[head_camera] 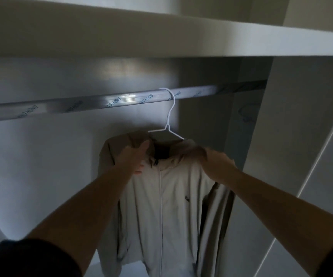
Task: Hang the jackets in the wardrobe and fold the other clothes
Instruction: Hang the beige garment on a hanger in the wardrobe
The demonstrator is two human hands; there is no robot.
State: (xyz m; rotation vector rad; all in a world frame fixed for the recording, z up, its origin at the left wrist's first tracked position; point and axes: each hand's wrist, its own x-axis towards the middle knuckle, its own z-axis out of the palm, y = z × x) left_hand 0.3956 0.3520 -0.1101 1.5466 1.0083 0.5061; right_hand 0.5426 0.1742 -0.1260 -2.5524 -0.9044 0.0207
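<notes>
A light beige zip jacket (173, 206) hangs on a white wire hanger (169, 124) whose hook sits over the silver wardrobe rail (93, 103). My left hand (135, 156) grips the jacket's left shoulder, thumb on top and fingers curled under the cloth. At the jacket's right shoulder, my right hand (207, 158) is blurred and holds the fabric near the collar. The jacket's zip is closed and its sleeves hang down at both sides.
A white shelf (161, 37) runs across just above the rail. The wardrobe's back wall (41, 156) is bare to the left of the jacket. A side panel and door edge (301, 136) stand close on the right.
</notes>
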